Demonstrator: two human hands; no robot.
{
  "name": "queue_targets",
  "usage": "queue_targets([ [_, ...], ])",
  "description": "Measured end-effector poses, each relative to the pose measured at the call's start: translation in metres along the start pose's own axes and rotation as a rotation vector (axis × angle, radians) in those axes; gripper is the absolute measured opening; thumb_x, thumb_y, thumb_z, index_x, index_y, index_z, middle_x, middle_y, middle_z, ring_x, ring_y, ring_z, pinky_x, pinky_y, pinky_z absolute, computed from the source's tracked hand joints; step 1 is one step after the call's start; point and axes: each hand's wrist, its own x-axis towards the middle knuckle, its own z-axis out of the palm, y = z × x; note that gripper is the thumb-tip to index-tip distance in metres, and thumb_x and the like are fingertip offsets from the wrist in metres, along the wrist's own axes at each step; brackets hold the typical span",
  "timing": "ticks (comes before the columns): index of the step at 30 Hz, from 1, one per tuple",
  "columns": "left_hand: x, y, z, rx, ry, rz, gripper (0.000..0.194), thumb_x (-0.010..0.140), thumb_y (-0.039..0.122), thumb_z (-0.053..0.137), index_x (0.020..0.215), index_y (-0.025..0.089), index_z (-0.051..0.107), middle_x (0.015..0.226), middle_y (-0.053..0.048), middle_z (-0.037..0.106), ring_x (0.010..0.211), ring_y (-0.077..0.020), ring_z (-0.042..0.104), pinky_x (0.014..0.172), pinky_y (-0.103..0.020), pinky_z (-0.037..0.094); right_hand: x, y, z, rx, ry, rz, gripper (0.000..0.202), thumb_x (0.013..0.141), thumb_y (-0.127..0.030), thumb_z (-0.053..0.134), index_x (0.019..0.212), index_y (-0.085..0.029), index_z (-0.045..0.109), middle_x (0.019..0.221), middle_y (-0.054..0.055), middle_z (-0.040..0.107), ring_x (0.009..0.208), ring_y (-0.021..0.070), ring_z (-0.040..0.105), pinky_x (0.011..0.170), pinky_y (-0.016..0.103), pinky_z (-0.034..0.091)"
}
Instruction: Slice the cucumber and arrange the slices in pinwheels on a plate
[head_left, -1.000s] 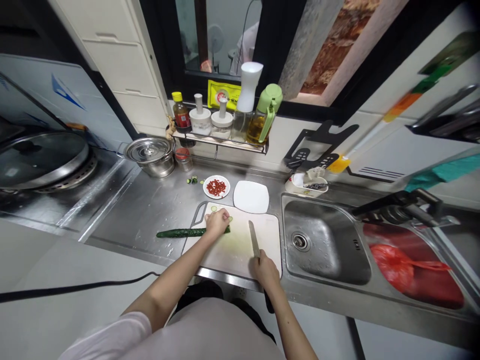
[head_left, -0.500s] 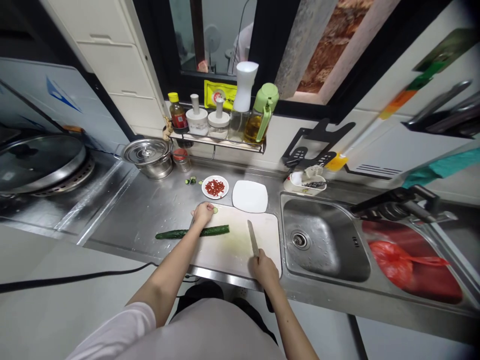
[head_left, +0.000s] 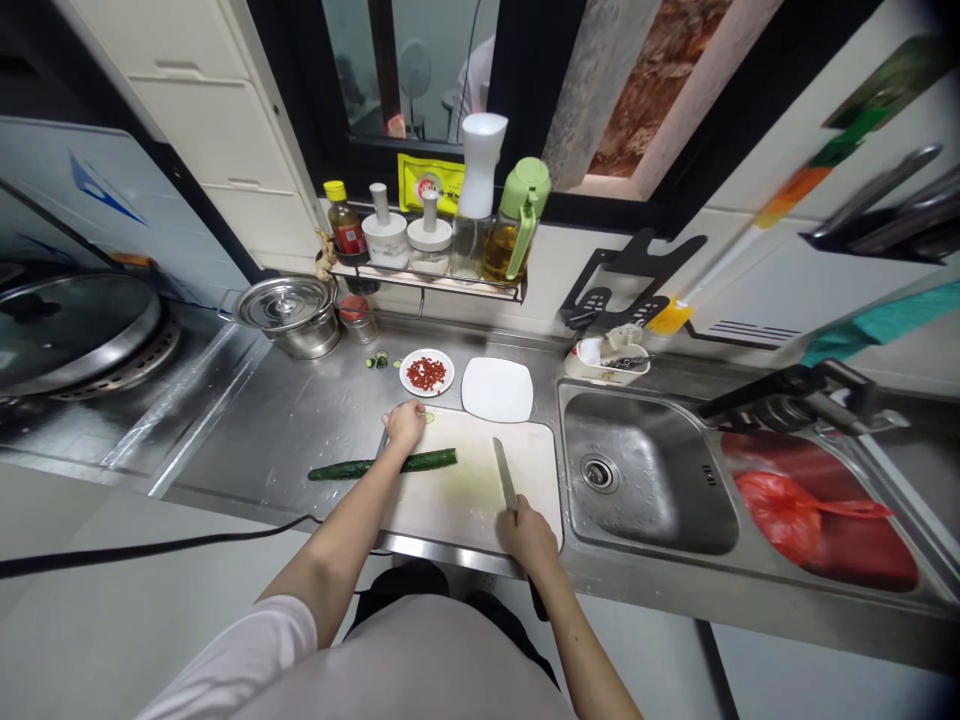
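A long dark green cucumber [head_left: 375,465] lies across the left edge of the white cutting board [head_left: 472,505]. Its left end hangs over the steel counter. My left hand [head_left: 405,422] rests curled at the board's far left corner, just beyond the cucumber, with a pale cucumber slice [head_left: 430,417] next to it. Whether the fingers hold anything is hidden. My right hand [head_left: 529,536] grips a knife [head_left: 506,474] by its handle. The blade lies pointing away from me on the right part of the board, apart from the cucumber.
Behind the board are a small plate of red chili pieces [head_left: 426,372] and a white square plate [head_left: 496,389]. A lidded steel pot [head_left: 289,312] and a wok lid [head_left: 71,320] stand at the left. The sink [head_left: 645,480] and a red bag [head_left: 795,510] are at the right.
My left hand let go of the cucumber's right end and moved left and away to the board's far corner. The slices by it are gone but one. The knife hand barely moved.
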Motion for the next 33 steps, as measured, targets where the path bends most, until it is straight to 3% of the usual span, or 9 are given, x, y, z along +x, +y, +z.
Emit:
queue_targets([
  [6,-0.009,-0.004,-0.004,-0.053,0.04,-0.001,0.017,0.082,0.026,0.054,0.091,0.027,0.068,0.091,-0.002,0.073,0.097,-0.0239,0.063,0.095,-0.043,0.033,0.001,0.001,0.001,0.002,-0.014,0.008,0.034,0.091,-0.023,0.031,0.117,-0.017,0.053,0.096,0.013,0.069,0.091,0.0235,0.065,0.068,0.029,0.04],
  [10,-0.021,-0.01,-0.006,-0.09,0.047,0.068,0.02,0.084,0.023,0.051,0.095,0.027,0.067,0.093,-0.001,0.072,0.093,-0.0204,0.063,0.09,-0.036,0.04,0.001,0.001,0.0,0.013,-0.012,0.001,0.034,0.091,-0.024,0.031,0.116,-0.017,0.053,0.096,0.013,0.069,0.09,0.0233,0.064,0.067,0.029,0.039],
  [14,-0.042,-0.019,-0.005,-0.121,0.047,0.254,0.017,0.084,0.022,0.053,0.094,0.023,0.067,0.096,-0.003,0.07,0.089,-0.0181,0.062,0.082,-0.029,0.045,0.0,0.0,-0.001,0.005,-0.014,-0.002,0.032,0.092,-0.024,0.032,0.115,-0.017,0.053,0.097,0.013,0.069,0.09,0.0236,0.065,0.068,0.029,0.04],
  [22,-0.09,-0.031,0.007,-0.096,0.008,0.641,0.022,0.089,0.031,0.054,0.107,0.024,0.065,0.109,-0.005,0.066,0.102,-0.0196,0.06,0.093,-0.033,0.046,-0.003,-0.003,-0.001,0.002,-0.01,-0.009,0.032,0.091,-0.02,0.033,0.116,-0.017,0.052,0.099,0.012,0.069,0.093,0.0241,0.064,0.07,0.03,0.04],
  [26,-0.094,-0.035,0.013,-0.042,-0.005,0.722,0.026,0.09,0.032,0.055,0.114,0.027,0.064,0.111,-0.004,0.065,0.102,-0.0188,0.059,0.09,-0.032,0.046,-0.003,-0.004,-0.002,0.006,-0.021,0.003,0.033,0.091,-0.021,0.034,0.118,-0.016,0.052,0.1,0.014,0.068,0.094,0.0246,0.064,0.07,0.03,0.04],
  [33,-0.09,-0.036,0.022,0.021,0.008,0.765,0.025,0.094,0.032,0.05,0.111,0.026,0.068,0.105,-0.005,0.066,0.099,-0.0185,0.059,0.09,-0.033,0.045,-0.005,-0.007,-0.006,-0.002,0.016,-0.023,0.032,0.094,-0.023,0.031,0.115,-0.015,0.054,0.102,0.015,0.068,0.097,0.0248,0.064,0.075,0.031,0.041],
])
